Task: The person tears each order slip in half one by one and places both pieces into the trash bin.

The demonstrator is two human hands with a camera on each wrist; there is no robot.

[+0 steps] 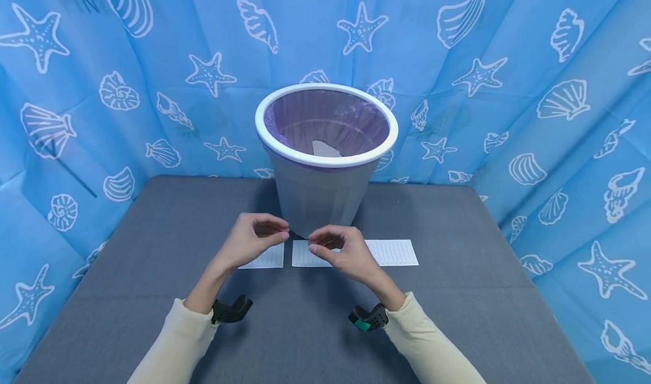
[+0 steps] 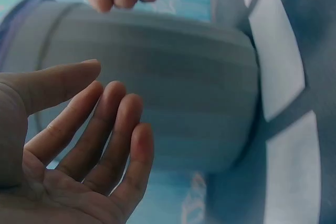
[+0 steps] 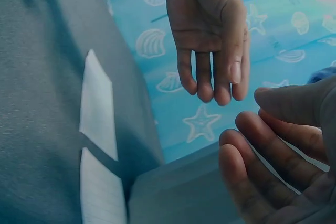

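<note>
Lying lengthwise left-right: paper strips (image 1: 394, 253); standing mouth-up behind: bin (image 1: 322, 197).

Behind and at both sides, a blue curtain (image 1: 305, 39) with white starfish (image 1: 362, 29) and shells (image 1: 563, 100). Below, a gray table (image 1: 483, 293).

A blue curtain (image 1: 315, 22) with white seashells (image 1: 563, 100) and starfish (image 1: 362, 29) hangs behind a grey table (image 1: 432, 220).
</note>
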